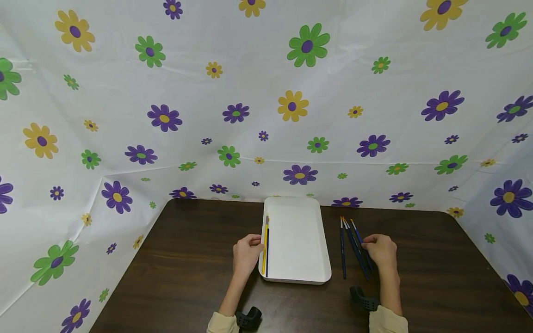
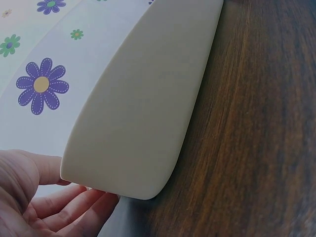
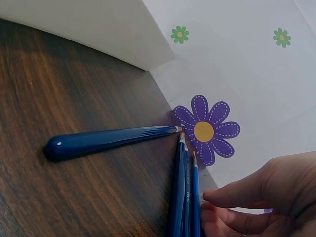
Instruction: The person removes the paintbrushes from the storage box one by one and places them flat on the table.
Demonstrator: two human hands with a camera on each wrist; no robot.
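Note:
A white rectangular tray [image 1: 297, 240] lies on the table, with a yellow paintbrush [image 1: 264, 252] and a dark blue-handled paintbrush [image 1: 268, 254] along its inner left side. My left hand [image 1: 247, 252] holds the tray's left wall, thumb at the rim and fingers outside; the left wrist view shows that wall [image 2: 133, 113] up close. Right of the tray lie several blue paintbrushes [image 1: 356, 249], bristles pointing away, one [image 1: 343, 254] apart from the group. My right hand [image 1: 381, 249] is at the rightmost brush [image 3: 196, 197], its thumb and fingers loosely bent beside the handle, nothing visibly held.
The dark wooden table [image 1: 195, 245] extends to both sides of the tray. Behind it hangs a white cloth [image 1: 250, 78] with purple, green and yellow flowers. Black wrist-worn devices, one [image 1: 249, 318] at the left and one [image 1: 362, 299] at the right, sit near the table surface.

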